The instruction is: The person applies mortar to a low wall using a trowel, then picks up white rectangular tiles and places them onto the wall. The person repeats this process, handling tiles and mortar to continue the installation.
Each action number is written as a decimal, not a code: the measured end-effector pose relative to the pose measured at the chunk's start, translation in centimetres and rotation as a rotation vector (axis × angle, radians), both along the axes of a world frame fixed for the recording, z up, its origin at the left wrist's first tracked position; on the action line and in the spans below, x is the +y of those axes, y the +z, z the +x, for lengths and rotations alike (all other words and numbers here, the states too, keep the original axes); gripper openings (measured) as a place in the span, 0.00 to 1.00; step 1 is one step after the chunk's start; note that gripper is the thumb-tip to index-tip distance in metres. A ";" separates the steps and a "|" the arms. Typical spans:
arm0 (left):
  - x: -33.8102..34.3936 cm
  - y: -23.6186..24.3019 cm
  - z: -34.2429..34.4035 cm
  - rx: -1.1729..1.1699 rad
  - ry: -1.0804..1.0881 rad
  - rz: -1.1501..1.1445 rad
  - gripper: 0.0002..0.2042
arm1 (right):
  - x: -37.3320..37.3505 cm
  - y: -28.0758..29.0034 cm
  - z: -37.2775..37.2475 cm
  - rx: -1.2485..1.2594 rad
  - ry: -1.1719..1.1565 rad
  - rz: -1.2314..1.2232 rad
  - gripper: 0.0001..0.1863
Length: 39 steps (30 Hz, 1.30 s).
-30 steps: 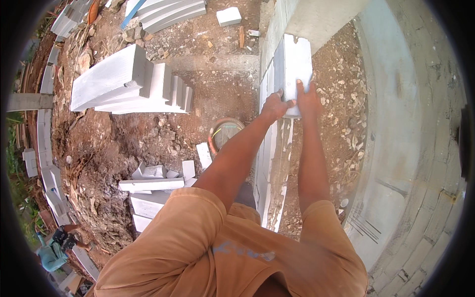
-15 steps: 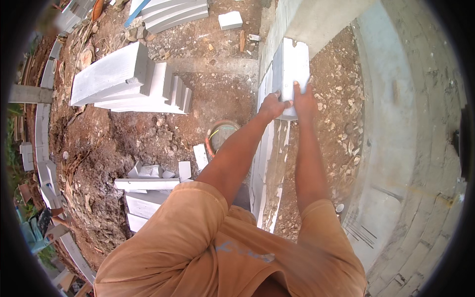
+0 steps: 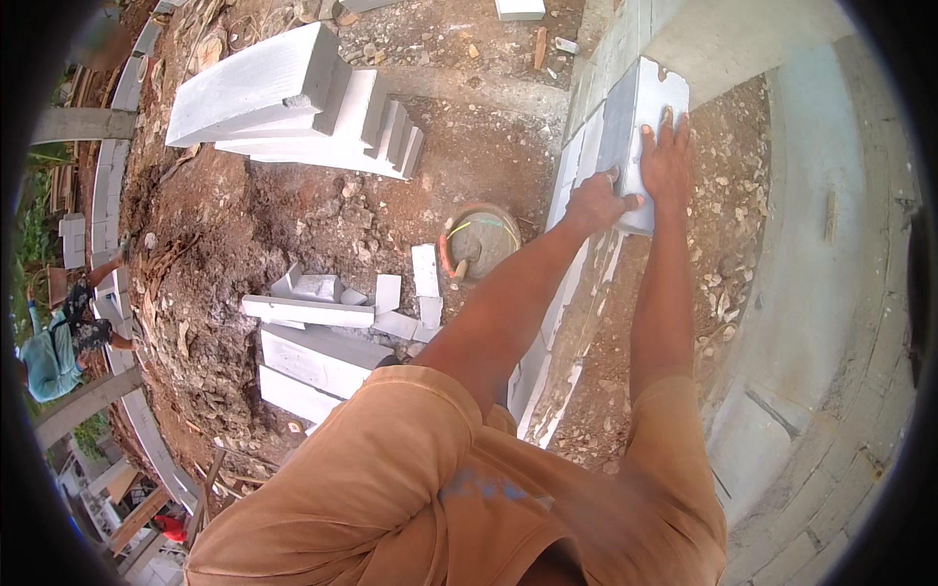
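Observation:
A white lightweight concrete block [image 3: 653,90] with a grey left side sits on top of a low block wall [image 3: 535,391], its far end by a concrete column [image 3: 752,34]. My left hand [image 3: 598,202] grips the block near its close end, fingers along the left side and thumb over the upper edge. On the block's top face my right hand [image 3: 667,166] lies flat, fingers stretched forward and a little apart. The underside of the block is hidden.
Left of the wall stands a round bucket [image 3: 447,256] of grey mortar. Cut block pieces [image 3: 308,311] lie nearby, with a stack of white blocks [image 3: 254,83] beyond. A person in a teal top [image 3: 51,356] is at the far left. A plastered wall [image 3: 782,332] rises at right.
My right hand has slid from the block's near right edge onto its top, fingers flattening out. My left hand keeps its place at the near left side. The whole view has shifted.

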State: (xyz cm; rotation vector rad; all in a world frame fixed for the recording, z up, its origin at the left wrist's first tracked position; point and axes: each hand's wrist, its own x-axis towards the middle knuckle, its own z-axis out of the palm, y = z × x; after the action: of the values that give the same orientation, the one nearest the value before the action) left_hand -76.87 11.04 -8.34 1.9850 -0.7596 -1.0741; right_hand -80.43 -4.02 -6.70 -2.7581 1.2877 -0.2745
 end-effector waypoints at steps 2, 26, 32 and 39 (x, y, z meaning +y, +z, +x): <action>1.0 -0.3 0.7 0.081 0.107 -0.094 0.50 | 0.4 -1.1 0.3 -0.026 0.026 0.038 0.34; 97.0 -17.9 -22.3 0.195 1.228 1.089 0.29 | 33.2 -11.2 6.3 -0.260 0.471 0.303 0.31; 102.9 -29.4 -29.7 0.675 1.817 0.294 0.32 | 67.4 -34.1 -4.6 0.748 0.555 1.296 0.30; 91.8 -42.9 -33.7 1.425 2.721 -0.199 0.45 | 87.8 -50.3 -13.1 0.757 0.440 1.260 0.38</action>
State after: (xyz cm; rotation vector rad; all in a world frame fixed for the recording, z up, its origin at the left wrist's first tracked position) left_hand -110.61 102.87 -51.22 0.1604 1.9235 -0.0574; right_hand -93.52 83.82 -56.98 -1.8546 0.4747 1.2352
